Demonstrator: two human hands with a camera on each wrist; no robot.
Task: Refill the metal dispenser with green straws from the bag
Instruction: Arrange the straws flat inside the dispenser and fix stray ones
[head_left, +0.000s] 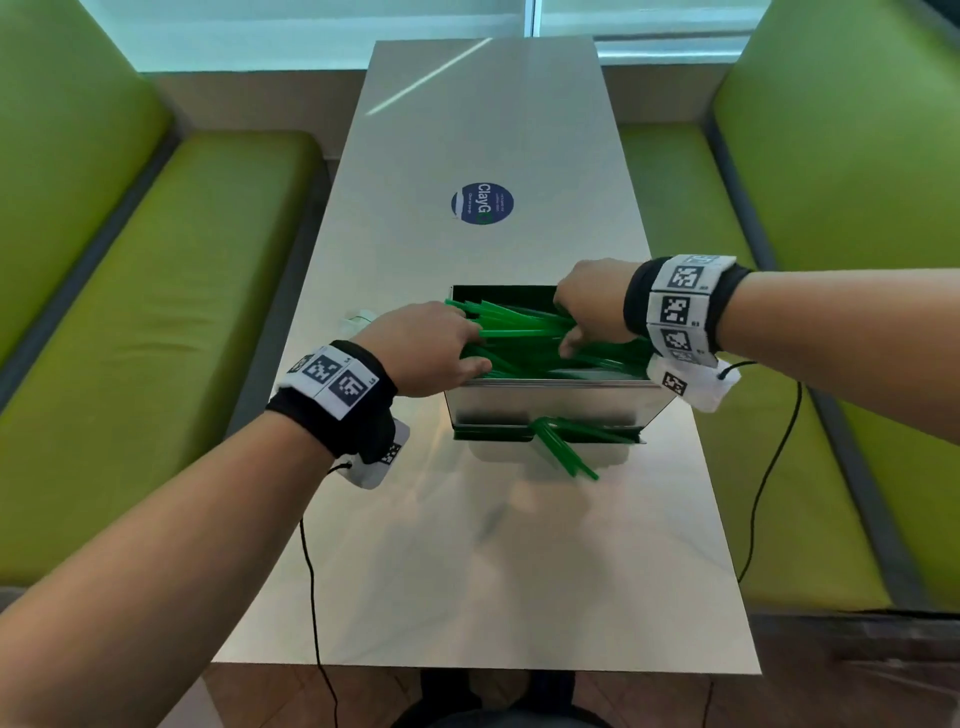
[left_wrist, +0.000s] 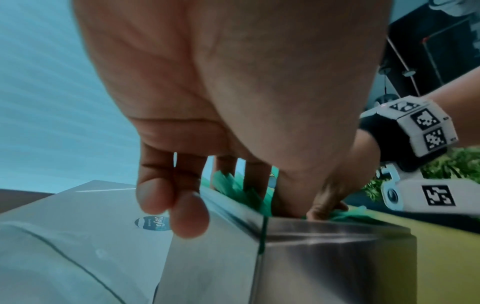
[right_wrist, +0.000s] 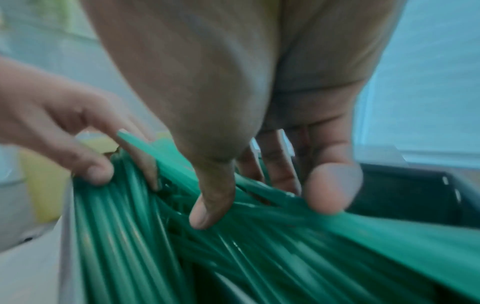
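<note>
The metal dispenser (head_left: 545, 402) stands open-topped in the middle of the table, packed with green straws (head_left: 524, 325). My left hand (head_left: 470, 345) reaches in from the left and grips a bunch of straws between thumb and fingers. In the left wrist view two fingers (left_wrist: 171, 205) curl outside the dispenser (left_wrist: 324, 257) wall. My right hand (head_left: 563, 325) comes in from the right. Its thumb (right_wrist: 207, 205) and fingers close around a slanted bunch of straws (right_wrist: 182, 257). A few straws (head_left: 563, 447) poke out of the front slot. The clear bag (head_left: 358, 319) lies left of the dispenser, mostly hidden.
The steel table (head_left: 467, 571) carries a round blue sticker (head_left: 482, 203) beyond the dispenser. Green benches (head_left: 156, 312) flank it on both sides. Thin black cables (head_left: 311, 571) hang from both wrists over the table's near part.
</note>
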